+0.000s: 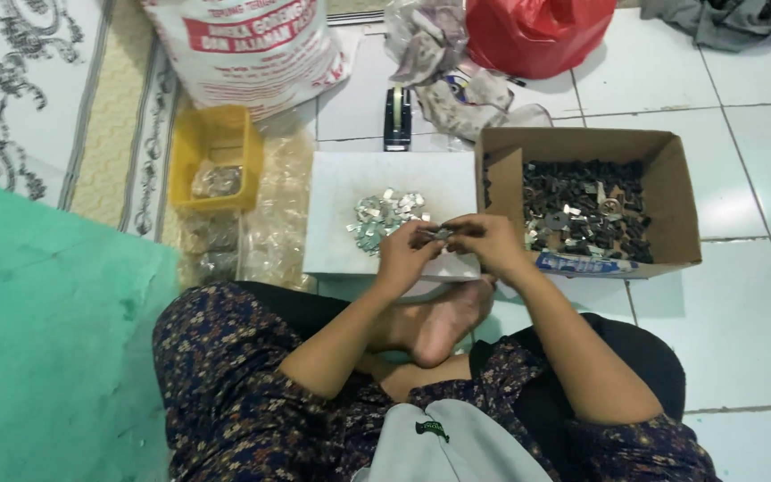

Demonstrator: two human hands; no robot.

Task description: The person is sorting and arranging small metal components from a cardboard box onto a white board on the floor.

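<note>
A white board (336, 201) lies on the tiled floor (742, 312), with a cardboard box (680, 201) of dark parts just right of it. On the board sits a heap of silvery pieces (384, 219). At the board's near edge, left hand (406, 257) and right hand (490, 243) pinch one small metal piece (443, 234) between them, its long axis left-right, equally near both.

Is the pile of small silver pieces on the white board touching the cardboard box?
Apart. In the head view, the pile of silver pieces lies mid-board on the white board, and a bare white strip separates it from the cardboard box.
</note>
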